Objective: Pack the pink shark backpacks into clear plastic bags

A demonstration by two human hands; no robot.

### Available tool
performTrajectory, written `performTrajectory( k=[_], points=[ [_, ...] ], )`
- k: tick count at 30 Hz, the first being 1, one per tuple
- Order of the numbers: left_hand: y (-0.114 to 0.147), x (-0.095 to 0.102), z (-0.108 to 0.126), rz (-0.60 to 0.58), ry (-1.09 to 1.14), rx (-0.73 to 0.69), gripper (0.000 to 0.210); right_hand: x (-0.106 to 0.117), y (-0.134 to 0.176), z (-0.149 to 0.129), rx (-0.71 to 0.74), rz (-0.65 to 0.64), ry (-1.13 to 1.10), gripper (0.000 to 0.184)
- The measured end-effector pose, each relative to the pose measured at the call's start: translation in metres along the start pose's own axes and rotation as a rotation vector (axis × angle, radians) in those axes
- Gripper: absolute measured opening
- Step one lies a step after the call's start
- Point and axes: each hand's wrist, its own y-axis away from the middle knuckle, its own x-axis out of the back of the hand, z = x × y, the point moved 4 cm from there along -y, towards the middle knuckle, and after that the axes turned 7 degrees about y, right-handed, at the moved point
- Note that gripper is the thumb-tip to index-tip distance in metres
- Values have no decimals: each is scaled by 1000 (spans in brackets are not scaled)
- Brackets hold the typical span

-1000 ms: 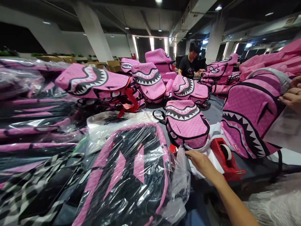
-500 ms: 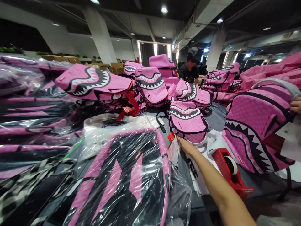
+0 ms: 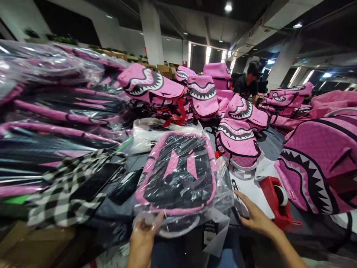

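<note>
A pink and black backpack (image 3: 181, 175) lies back side up in a clear plastic bag (image 3: 223, 186) in front of me. My left hand (image 3: 145, 232) is closed on the bag's near edge, beside the pale loop handle (image 3: 181, 229). To the right, my right hand (image 3: 255, 216) has its fingers apart and holds nothing I can see. It hovers over or touches the white papers (image 3: 251, 188); contact is unclear. A slim dark object (image 3: 234, 186) lies by its fingertips. The red tape dispenser (image 3: 279, 204) stands just right of that hand.
Bagged backpacks (image 3: 55, 108) are piled high at left. Unbagged shark-mouth backpacks (image 3: 203, 96) stand behind, and a large one (image 3: 315, 163) at right. A checkered cloth (image 3: 69, 186) and a phone-like black slab (image 3: 125, 186) lie left. A co-worker (image 3: 247, 83) stands beyond.
My view has swung left. My right hand has drawn back toward me from beside the small pink backpack. My left hand has come into view on the bag. The hand at the far right edge is gone.
</note>
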Motion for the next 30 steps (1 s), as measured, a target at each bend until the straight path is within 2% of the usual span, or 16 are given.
performTrajectory(
  k=[2,3,6,9,11,12,14,16,18,20,23,26,28,30],
  points=[
    [-7,-1,14,74,102,-10,75,-20,2,-7,-106,192,-63,73],
    [-9,2,21,70,121,-21,78,-28,-4,-13,-158,312,-92,69],
    [-6,33,31,21,41,-48,80,-41,-17,-33,-256,557,-127,58],
    [10,82,13,183,-63,-27,84,-45,13,-39,-343,685,-95,58],
    [27,97,-15,214,-12,94,80,-56,53,-31,-457,734,-94,58],
    [37,95,-30,161,42,204,76,-66,71,-26,-525,684,-129,61],
    [60,73,-53,-46,162,422,73,-88,96,-17,-634,592,-210,65],
    [82,41,-55,-215,269,499,70,-97,102,-18,-665,619,-226,68],
    [93,11,-38,-265,424,410,59,-93,93,-24,-652,709,-168,72],
    [96,-16,-17,-265,616,377,50,-84,77,-29,-662,689,-140,74],
    [98,-48,7,-313,872,586,37,-79,63,-35,-655,535,-212,71],
    [95,-60,28,-340,984,756,13,-90,72,-45,-585,447,-258,67],
    [83,-60,42,-350,998,735,8,-102,84,-53,-497,431,-244,59],
    [63,-61,55,-349,1025,645,6,-109,95,-56,-451,476,-231,54]
  ],
)
